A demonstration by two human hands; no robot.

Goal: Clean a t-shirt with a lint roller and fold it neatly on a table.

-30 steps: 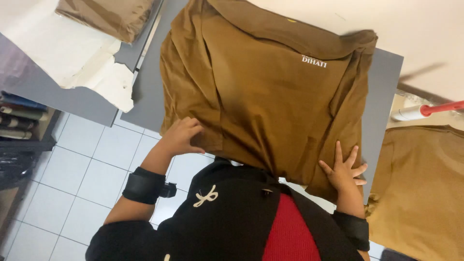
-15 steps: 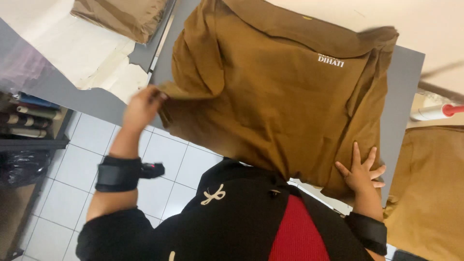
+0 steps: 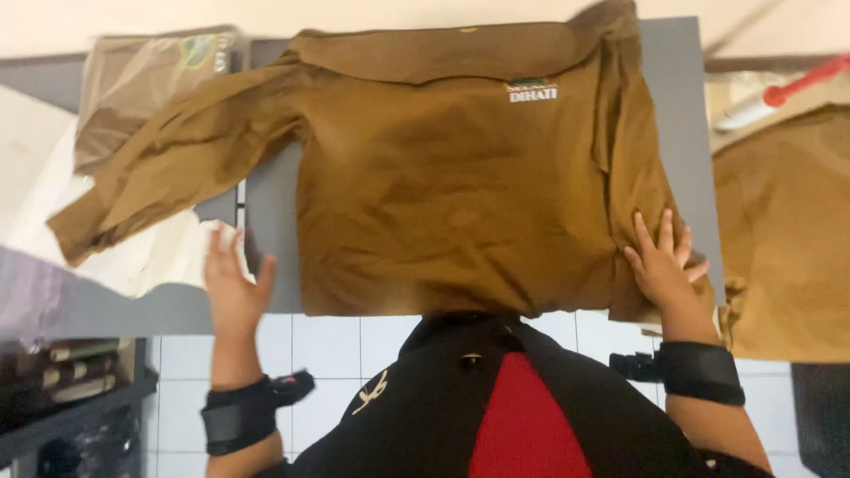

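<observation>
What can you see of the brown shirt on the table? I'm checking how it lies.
The brown shirt is a soft, creased, woven-looking garment lying flat on the grey table, collar at the far edge, a small white chest mark showing. One long sleeve stretches out to the left over pale sheets. The right hand presses flat on its near right corner; the left hand rests beside it, not touching.

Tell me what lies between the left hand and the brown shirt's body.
In the head view, only a narrow strip of bare grey table separates the left hand from the brown shirt; the spread sleeve lies above the hand.
</observation>
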